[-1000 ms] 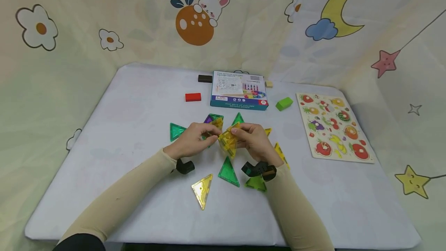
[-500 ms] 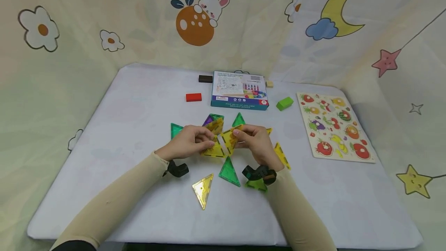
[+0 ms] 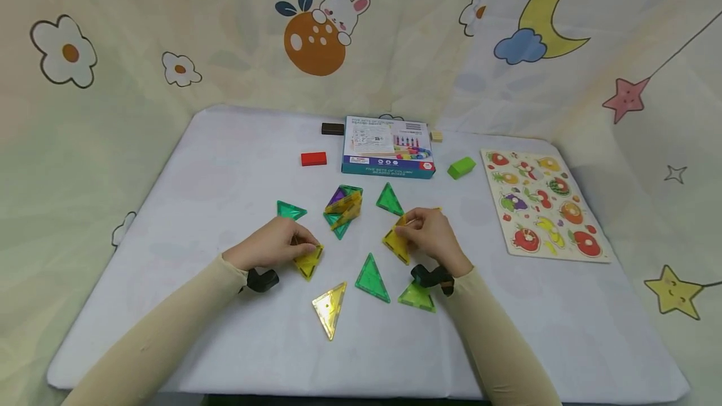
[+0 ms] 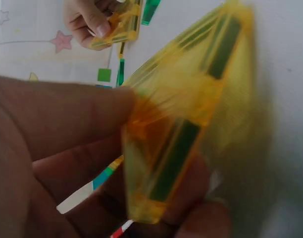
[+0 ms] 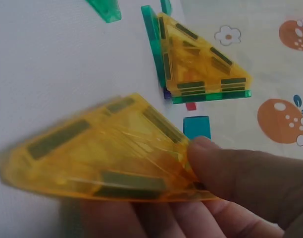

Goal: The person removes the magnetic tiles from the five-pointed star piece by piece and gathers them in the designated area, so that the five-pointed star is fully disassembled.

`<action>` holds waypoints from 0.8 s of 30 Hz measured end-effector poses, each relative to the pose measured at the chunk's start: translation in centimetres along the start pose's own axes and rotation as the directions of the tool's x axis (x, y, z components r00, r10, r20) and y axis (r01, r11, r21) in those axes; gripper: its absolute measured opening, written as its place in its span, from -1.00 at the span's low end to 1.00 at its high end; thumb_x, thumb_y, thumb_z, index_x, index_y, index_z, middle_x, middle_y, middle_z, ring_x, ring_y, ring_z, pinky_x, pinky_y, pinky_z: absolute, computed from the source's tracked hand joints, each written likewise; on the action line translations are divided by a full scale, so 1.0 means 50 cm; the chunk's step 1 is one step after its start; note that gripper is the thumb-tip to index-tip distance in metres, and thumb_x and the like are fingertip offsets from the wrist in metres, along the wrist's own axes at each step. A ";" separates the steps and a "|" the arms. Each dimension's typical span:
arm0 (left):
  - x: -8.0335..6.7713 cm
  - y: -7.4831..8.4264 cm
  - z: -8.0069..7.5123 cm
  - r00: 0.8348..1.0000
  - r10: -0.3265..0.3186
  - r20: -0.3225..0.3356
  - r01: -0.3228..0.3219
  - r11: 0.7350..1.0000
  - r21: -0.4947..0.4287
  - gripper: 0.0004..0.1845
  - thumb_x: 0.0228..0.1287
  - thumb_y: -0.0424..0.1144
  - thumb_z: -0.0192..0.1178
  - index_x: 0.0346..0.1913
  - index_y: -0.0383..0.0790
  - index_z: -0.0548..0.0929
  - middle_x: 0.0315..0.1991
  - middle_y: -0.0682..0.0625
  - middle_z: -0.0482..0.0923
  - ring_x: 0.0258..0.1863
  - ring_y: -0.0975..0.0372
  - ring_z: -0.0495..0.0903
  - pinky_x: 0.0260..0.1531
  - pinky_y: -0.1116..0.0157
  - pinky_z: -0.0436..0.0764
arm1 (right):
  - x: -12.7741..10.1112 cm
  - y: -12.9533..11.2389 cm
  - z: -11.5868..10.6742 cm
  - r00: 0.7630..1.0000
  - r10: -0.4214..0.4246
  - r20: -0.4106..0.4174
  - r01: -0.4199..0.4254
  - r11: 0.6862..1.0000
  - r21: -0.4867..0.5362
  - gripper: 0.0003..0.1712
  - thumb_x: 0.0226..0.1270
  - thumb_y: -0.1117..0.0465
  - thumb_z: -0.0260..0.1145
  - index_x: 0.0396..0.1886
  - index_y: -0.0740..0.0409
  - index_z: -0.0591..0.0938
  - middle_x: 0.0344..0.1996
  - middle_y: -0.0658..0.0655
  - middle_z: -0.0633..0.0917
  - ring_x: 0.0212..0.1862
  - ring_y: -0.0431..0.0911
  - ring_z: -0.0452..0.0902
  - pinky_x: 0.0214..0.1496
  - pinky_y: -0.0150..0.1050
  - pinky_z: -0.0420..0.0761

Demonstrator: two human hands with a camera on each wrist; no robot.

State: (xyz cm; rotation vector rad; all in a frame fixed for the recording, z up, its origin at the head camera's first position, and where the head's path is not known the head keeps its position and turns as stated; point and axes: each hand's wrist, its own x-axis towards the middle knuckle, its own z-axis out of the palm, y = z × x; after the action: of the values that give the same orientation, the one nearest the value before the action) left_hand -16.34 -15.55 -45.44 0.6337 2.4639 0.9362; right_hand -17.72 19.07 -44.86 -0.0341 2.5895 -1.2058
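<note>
My left hand (image 3: 272,244) pinches a translucent yellow triangular magnetic tile (image 4: 186,99) between thumb and fingers, left of the table's middle. On the other side, my right hand (image 3: 435,235) grips a second yellow triangular magnetic tile (image 5: 92,158), thumb on its face and fingers beneath. Between and beyond the hands sits a cluster of yellow, green and purple tiles (image 3: 351,210), some of them tilted up. Around it lie green triangles, one behind (image 3: 389,199), one in front (image 3: 372,279) and one near the left hand (image 3: 290,210). A loose yellow triangle (image 3: 329,309) is closest to the front.
A light green triangle (image 3: 417,298) lies below the right wrist. At the back stands a flat box (image 3: 388,165), with a red block (image 3: 313,159), a black block (image 3: 331,129) and a green block (image 3: 461,168) about it. A fruit picture board (image 3: 541,202) lies on the right.
The hands have drawn apart from the middle, left hand leftward and right hand slightly rightward. The yellow tiles, overlapping earlier, are now separate, one in each hand, and the cluster shows fully.
</note>
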 end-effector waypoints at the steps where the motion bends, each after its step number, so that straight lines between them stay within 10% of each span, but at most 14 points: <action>1: -0.003 -0.002 0.001 1.000 -0.002 0.007 0.002 1.000 0.010 -0.84 0.43 -0.15 0.33 -0.06 -0.01 0.86 -0.19 0.14 0.81 -0.41 0.31 0.54 -0.43 0.39 0.48 | 0.001 0.002 -0.001 1.000 -0.002 0.020 0.003 1.000 -0.015 -0.69 0.39 0.12 0.45 -0.07 0.27 0.68 -0.41 0.18 0.80 -0.50 -0.12 0.66 -0.41 -0.30 0.63; 11: -0.004 0.008 -0.004 0.999 -0.028 -0.027 0.030 0.996 0.086 -0.93 0.24 -0.24 0.46 -0.23 -0.02 0.85 -0.26 0.16 0.77 -0.32 0.29 0.61 -0.24 0.32 0.65 | 0.008 0.001 0.003 1.000 -0.007 -0.006 0.006 0.986 -0.168 -0.65 0.27 0.08 0.53 -0.12 0.23 0.72 -0.46 0.11 0.70 -0.53 -0.13 0.53 -0.48 -0.30 0.54; 19: 0.084 0.034 -0.030 0.976 0.015 -0.216 0.023 0.985 0.169 -0.77 0.33 -0.27 0.32 0.02 -0.11 0.76 -0.11 0.05 0.74 -0.18 0.16 0.62 -0.12 0.21 0.68 | 0.010 -0.019 0.020 0.996 0.023 -0.087 -0.045 0.964 -0.262 -0.64 0.29 -0.04 0.50 -0.12 0.12 0.71 -0.48 0.10 0.65 -0.44 -0.05 0.51 -0.41 -0.27 0.49; 24: 0.137 0.043 -0.039 0.975 -0.024 -0.219 0.062 0.983 0.171 -0.61 0.25 -0.27 0.41 0.15 -0.11 0.70 0.01 -0.01 0.72 -0.02 0.10 0.63 0.08 0.12 0.68 | 0.011 -0.037 0.031 0.993 -0.051 -0.109 0.023 0.970 -0.240 -0.68 0.39 -0.05 0.42 -0.15 0.12 0.74 -0.46 0.10 0.68 -0.43 -0.05 0.51 -0.37 -0.28 0.50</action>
State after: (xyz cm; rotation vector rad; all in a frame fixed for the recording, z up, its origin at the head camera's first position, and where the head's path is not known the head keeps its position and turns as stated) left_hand -22.35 -11.32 -44.14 0.5582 2.7666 0.8138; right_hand -18.04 16.66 -44.55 -0.0646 2.8333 -0.9260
